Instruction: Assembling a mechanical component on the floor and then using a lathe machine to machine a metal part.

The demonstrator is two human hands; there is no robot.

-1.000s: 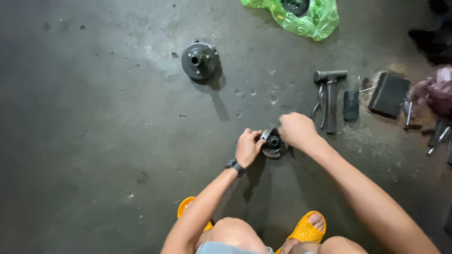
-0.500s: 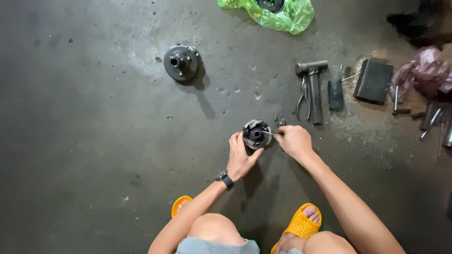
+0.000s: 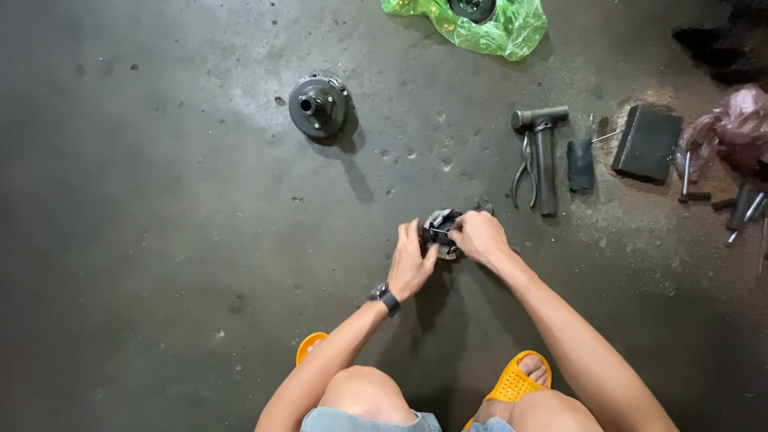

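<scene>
Squatting on a stained concrete floor [image 3: 160, 240] in yellow sandals [image 3: 516, 382], I work with both hands on a small round metal clutch part [image 3: 439, 226] that sits on the floor just in front of my knees. My left hand [image 3: 412, 268], a dark watch [image 3: 388, 299] on its wrist, is cupped against the part's near left side with the fingers closed around it; my right hand [image 3: 478, 238] grips its right edge, fingers curled tight on it. Farther out to my left rests a dark round hub with a centre shaft [image 3: 318, 105], well apart from my hands. To my right lie a hammer [image 3: 544, 152] with pliers [image 3: 524, 170] just beside it, a short dark cylinder [image 3: 581, 165] and a flat black block [image 3: 647, 142]. A green plastic bag [image 3: 488, 28] sits at the far edge of the view.
</scene>
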